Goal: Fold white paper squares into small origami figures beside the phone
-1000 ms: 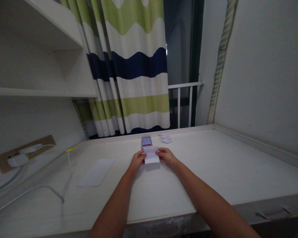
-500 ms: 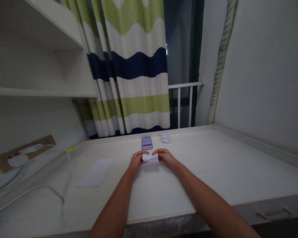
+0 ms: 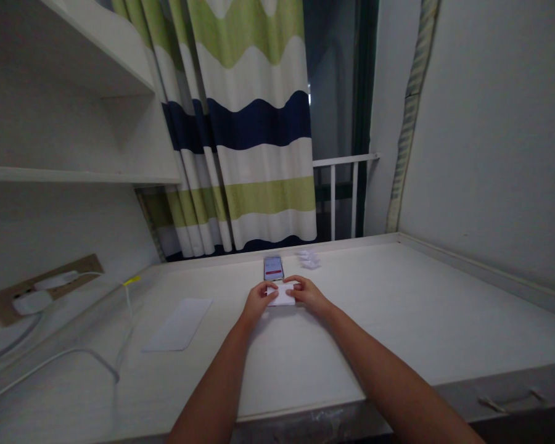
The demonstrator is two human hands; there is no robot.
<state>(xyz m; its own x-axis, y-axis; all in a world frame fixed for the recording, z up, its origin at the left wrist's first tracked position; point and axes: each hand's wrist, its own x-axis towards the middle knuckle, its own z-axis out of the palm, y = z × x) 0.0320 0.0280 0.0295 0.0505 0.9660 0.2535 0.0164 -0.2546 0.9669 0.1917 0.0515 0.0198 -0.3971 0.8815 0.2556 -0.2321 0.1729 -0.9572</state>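
Note:
Between my two hands is a small piece of folded white paper (image 3: 282, 297), held just above or on the desk; I cannot tell which. My left hand (image 3: 258, 300) grips its left side, thumb on top. On the right side my right hand (image 3: 306, 292) pinches it, with the thumb over the paper and the index finger along its far edge. Just beyond the hands lies a phone (image 3: 273, 267) with a lit screen. Several folded white paper pieces (image 3: 309, 259) sit to the right of the phone.
A flat white sheet (image 3: 178, 325) lies on the desk (image 3: 398, 308) to the left. White cables (image 3: 87, 350) run from a power strip (image 3: 41, 290) at the left wall. Shelves (image 3: 74, 174) overhang the left side, and a striped curtain (image 3: 263, 166) hangs behind.
Both thumbs have come down onto the top of the folded paper, which now looks flatter. The right index finger has shifted to its far edge. Other things stay in place.

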